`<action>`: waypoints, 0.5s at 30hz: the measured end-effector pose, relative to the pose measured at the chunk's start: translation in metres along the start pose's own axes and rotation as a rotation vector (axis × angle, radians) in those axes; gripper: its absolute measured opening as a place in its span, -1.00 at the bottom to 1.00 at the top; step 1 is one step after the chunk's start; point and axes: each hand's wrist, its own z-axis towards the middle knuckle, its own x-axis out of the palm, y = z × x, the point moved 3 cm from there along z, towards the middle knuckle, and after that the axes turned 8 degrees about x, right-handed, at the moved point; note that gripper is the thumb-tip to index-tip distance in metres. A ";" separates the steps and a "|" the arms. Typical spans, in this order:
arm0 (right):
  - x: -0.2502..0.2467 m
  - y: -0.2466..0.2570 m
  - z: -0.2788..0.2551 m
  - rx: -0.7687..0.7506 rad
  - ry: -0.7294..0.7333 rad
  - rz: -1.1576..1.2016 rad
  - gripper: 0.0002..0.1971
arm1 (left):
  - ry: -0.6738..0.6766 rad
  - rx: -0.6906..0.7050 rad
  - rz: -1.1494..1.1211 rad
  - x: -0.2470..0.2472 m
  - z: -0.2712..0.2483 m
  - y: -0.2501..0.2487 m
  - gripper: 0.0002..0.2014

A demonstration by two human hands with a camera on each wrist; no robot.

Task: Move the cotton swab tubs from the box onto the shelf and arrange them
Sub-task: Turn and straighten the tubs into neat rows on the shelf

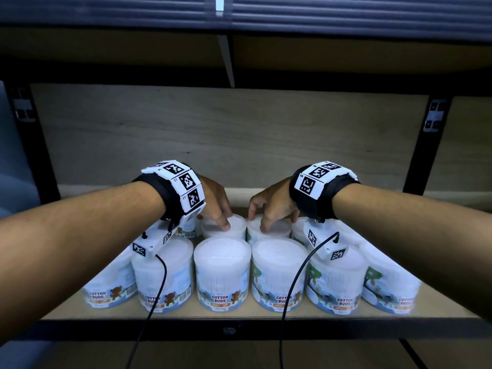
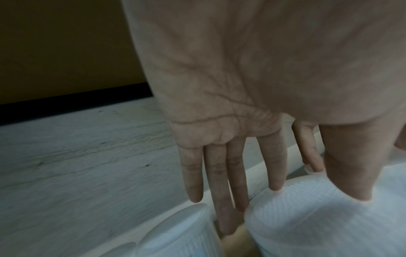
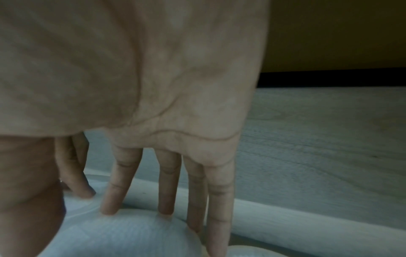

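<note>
We are reaching both forearms forward over the front row of cotton swab tubs (image 1: 222, 272) standing on the shelf (image 1: 186, 314), and our hands are coming down on two tubs in the back row. Our left hand (image 1: 213, 201) is angling palm-down over the back-row tub left of centre (image 1: 226, 227), its fingers (image 2: 226, 182) stretched long and nearly straight; in the left wrist view the forefinger tip and thumb are resting on that tub's lid while the middle fingers are dipping into the gap beside a neighbouring tub (image 2: 182, 231). Our right hand (image 1: 271, 203) is mirroring it over the back-row tub right of centre (image 1: 269, 230), fingers (image 3: 169, 182) spread and extended, tips touching the lid's far edge and the outer fingers sliding down its side, thumb set on the near part of the lid. Neither hand is curling round anything; both are lying open with straight fingers pressing on the lids. All the tubs we can see are sitting upright in two rows, the front row of six showing "COTTON BUDS" labels, the back row close behind it. Marker-covered bands (image 1: 183, 187) are wrapping both wrists, with black cables (image 1: 157, 286) trailing down past the shelf edge.
</note>
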 end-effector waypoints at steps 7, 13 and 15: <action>-0.015 0.009 0.000 -0.023 -0.125 -0.031 -0.52 | -0.136 -0.027 0.029 -0.012 -0.020 0.007 -0.50; -0.027 0.041 0.008 -0.055 -0.162 -0.018 -0.54 | -0.166 -0.090 0.094 -0.010 -0.043 0.039 -0.46; -0.029 0.054 0.011 -0.069 -0.156 -0.015 -0.51 | -0.166 -0.122 0.125 -0.007 -0.048 0.052 -0.45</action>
